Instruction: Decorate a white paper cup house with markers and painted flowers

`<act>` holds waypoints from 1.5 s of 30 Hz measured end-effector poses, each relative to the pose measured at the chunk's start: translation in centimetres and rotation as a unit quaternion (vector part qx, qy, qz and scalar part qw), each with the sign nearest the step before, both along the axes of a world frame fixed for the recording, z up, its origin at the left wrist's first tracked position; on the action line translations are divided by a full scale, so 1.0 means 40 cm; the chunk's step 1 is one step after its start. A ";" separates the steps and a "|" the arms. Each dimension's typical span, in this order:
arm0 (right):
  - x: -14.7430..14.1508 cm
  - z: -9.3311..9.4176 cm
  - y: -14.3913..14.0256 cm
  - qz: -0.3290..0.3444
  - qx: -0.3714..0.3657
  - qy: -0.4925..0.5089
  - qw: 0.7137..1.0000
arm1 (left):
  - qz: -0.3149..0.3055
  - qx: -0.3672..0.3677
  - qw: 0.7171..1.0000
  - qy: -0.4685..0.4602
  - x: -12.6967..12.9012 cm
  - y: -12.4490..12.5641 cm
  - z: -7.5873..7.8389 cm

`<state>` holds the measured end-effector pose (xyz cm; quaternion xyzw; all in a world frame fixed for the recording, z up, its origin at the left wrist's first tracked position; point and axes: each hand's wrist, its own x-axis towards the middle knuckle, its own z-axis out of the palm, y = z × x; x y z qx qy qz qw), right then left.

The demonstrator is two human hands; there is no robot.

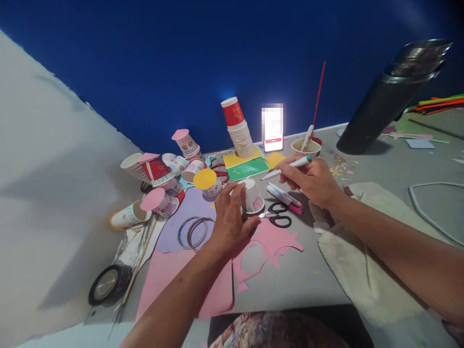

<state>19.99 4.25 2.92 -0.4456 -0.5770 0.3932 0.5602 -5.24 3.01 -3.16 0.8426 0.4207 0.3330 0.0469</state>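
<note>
A white paper cup [253, 197] with pink and green drawing stands upside down on the table, and my left hand [232, 215] grips its left side with thumb and fingers. My right hand [314, 181] pinches a white marker [290, 167] with a teal end, its tip pointing left above the cup. Just below the marker lie more markers [284, 195], one with a pink cap. Black-handled scissors [280, 215] rest beside the cup, their blades partly hidden behind it and my left hand. A decorated cup with a yellow round top [206, 179] stands to the left.
Several decorated cups [159, 201] crowd the left. A tall cup stack [241, 135] and lit phone [273, 128] stand at the back. Tape rings [197, 234], pink paper scraps [268, 237] and a cloth [366, 256] lie nearer. A dark flask [380, 106] stands right.
</note>
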 end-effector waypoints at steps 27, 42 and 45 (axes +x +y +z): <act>0.005 -0.081 0.055 -0.044 -0.128 0.114 0.984 | 0.123 -0.126 0.938 -0.300 -0.012 0.021 0.036; 0.014 -0.078 0.055 -0.036 -0.140 0.140 0.980 | 0.173 -0.107 0.979 -0.003 -0.041 0.029 0.040; 0.014 -0.078 0.057 -0.032 -0.144 0.143 0.979 | 0.168 -0.129 0.973 0.094 -0.047 0.033 0.037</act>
